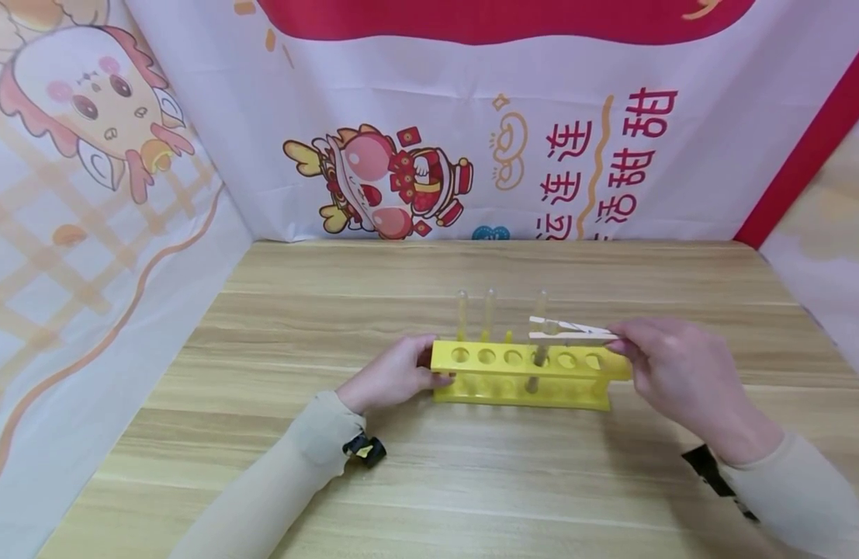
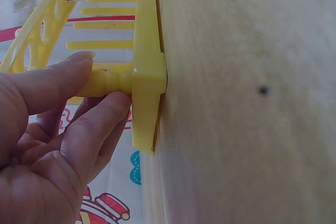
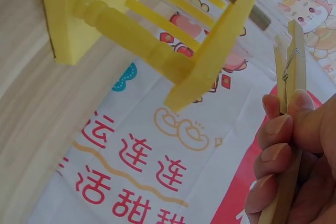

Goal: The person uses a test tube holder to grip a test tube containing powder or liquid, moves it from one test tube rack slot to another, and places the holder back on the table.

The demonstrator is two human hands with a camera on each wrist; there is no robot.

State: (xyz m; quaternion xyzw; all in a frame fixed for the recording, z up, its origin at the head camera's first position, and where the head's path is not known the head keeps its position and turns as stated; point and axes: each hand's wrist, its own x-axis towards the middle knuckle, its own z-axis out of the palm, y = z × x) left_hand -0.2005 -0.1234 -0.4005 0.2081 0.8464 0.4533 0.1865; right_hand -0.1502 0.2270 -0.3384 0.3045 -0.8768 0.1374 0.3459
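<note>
A yellow test tube rack (image 1: pixel 485 369) stands on the table. My left hand (image 1: pixel 394 374) holds it at its left end; in the left wrist view, thumb and fingers (image 2: pixel 97 124) pinch the end post (image 2: pixel 110 81) just above the base. With curled fingers, my right hand (image 1: pixel 684 376) grips a wooden test tube clamp (image 3: pixel 294 66) by its handle. The clamp's prongs (image 1: pixel 544 336) point left, overlapping the upper part of a test tube (image 1: pixel 539 357) in the head view. Dark grey content fills the lower part of that tube, which stands upright in a rack hole.
Two clear test tubes (image 1: pixel 462 314) stand at the rack's back left, beside a bare yellow peg (image 1: pixel 509 337). Wood-grain table (image 1: pixel 331 295) surrounds the rack. Behind it hangs a printed cloth (image 1: pixel 415 93), with more printed cloth at both sides.
</note>
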